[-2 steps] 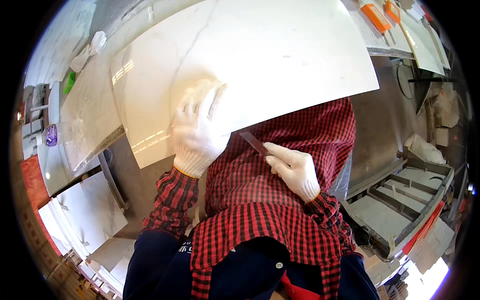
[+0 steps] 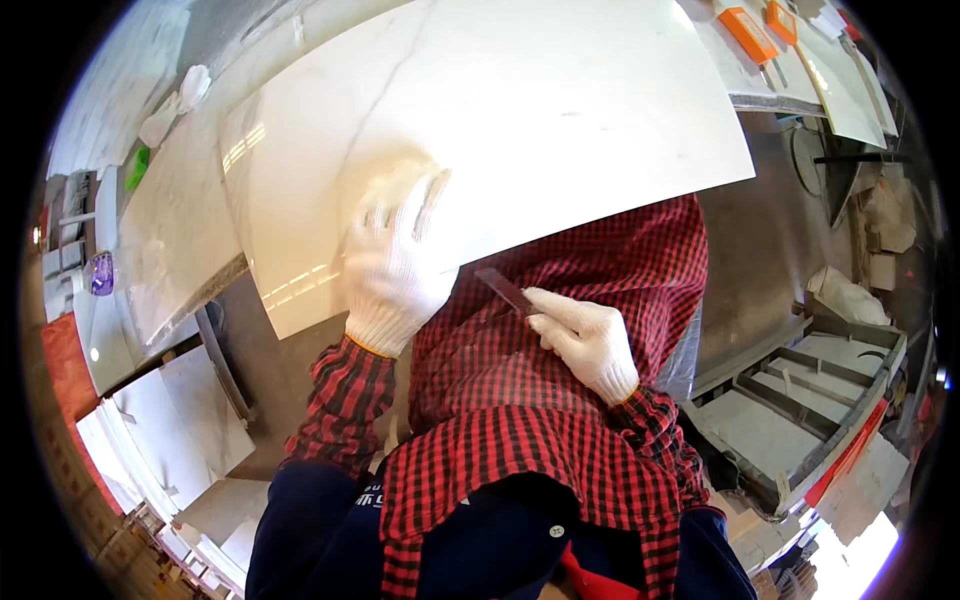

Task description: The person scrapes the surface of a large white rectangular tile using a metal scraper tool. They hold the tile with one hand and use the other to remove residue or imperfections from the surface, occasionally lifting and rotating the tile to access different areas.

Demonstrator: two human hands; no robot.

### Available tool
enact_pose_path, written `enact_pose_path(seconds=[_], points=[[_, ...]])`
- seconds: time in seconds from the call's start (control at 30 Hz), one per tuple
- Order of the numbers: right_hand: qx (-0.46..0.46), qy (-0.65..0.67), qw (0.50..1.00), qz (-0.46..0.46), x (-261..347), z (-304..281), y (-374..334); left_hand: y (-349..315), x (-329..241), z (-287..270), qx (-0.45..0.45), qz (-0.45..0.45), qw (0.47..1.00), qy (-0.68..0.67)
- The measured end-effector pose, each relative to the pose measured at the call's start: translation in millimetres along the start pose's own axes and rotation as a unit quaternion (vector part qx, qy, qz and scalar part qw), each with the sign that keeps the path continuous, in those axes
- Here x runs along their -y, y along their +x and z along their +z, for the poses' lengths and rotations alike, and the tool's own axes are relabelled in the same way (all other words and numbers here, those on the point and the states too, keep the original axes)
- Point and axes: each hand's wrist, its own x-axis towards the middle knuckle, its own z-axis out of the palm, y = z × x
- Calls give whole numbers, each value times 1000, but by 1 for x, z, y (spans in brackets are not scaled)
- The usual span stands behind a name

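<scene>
A large, glossy white slab with grey veins (image 2: 560, 110) lies before me, its near edge running above my lap. On its near left part rests my left hand (image 2: 395, 260), in a white knit glove, palm down with the fingers stretched out over the surface. My right hand (image 2: 585, 340), gloved the same way, is closed on one end of a thin, flat, dark reddish strip (image 2: 503, 290). The strip's free end points up and left, just short of the slab's near edge; its exact kind cannot be made out. A red-and-black checked apron (image 2: 500, 370) spreads below both hands.
Orange boxes (image 2: 748, 36) sit on a surface at the far right. Another stone slab (image 2: 180, 230) with a rough edge adjoins on the left. White panels (image 2: 180, 420) stand at lower left. A framed rack (image 2: 800, 400) is at the right, a white bag (image 2: 848, 296) behind it.
Both hands are nearly where they were. The strip in my right hand looks darker, with less light on its face.
</scene>
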Motion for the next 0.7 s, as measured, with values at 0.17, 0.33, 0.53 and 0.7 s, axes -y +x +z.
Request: enact_pose_path(seconds=[0.17, 0.33, 0.53, 0.7], points=[[-10, -58, 995, -81, -6, -1, -1, -5, 1, 3, 24, -2, 1000, 13], [5, -93, 993, -78, -6, -3, 4, -5, 5, 26, -40, 36, 998, 27], [8, -56, 995, -79, -15, -1, 8, -4, 10, 43, -90, 58, 993, 41], [4, -57, 995, -80, -17, -4, 11, 1, 11, 42, -80, 61, 995, 24]])
